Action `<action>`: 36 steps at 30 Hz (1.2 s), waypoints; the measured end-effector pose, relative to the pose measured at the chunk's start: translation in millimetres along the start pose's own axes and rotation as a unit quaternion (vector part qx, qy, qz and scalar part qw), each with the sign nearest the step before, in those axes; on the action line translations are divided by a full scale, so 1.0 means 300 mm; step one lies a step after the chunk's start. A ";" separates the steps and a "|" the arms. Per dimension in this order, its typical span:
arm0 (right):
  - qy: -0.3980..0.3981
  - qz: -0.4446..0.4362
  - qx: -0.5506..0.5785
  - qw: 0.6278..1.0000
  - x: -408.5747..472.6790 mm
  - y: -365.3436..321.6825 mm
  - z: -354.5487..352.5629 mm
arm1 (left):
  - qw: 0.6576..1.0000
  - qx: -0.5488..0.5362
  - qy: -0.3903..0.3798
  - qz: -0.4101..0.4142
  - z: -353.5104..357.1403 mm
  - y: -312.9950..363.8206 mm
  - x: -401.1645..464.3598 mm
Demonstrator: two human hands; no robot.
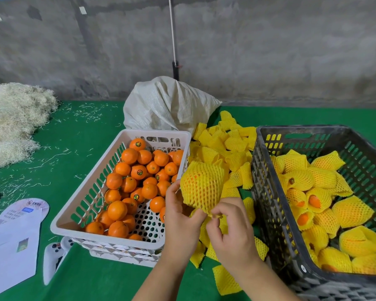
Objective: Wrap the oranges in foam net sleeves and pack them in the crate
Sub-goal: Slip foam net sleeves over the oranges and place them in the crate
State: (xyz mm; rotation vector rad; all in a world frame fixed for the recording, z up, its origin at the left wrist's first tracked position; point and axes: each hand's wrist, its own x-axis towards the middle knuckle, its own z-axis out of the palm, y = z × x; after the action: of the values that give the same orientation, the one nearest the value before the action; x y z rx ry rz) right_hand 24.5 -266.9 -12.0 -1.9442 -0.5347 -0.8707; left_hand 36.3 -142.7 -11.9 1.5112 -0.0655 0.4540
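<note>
An orange inside a yellow foam net sleeve [201,185] is held above the table between the two baskets. My left hand [180,222] grips its lower left side. My right hand [230,227] pinches the sleeve's bottom edge. A white basket [74,216] on the left holds several bare oranges [137,181]. The dark crate [267,192] on the right holds several sleeved oranges [326,203]. Loose empty sleeves [224,144] are piled between the basket and the crate.
A white woven sack [167,103] sits behind the basket. A heap of pale shredded filler [11,122] lies at the far left. Printed papers [11,240] and a white controller [52,259] lie on the green table cover at the near left.
</note>
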 end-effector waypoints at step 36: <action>0.197 0.760 0.127 0.606 0.198 0.690 -0.377 | 0.895 0.359 -0.168 -0.203 -0.201 -0.209 0.151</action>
State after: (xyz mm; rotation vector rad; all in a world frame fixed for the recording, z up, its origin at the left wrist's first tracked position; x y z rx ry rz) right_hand 160.2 -466.1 -45.9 -1.1543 1.1475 0.0105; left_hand 84.1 -72.6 -61.0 2.2557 0.1669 -0.1608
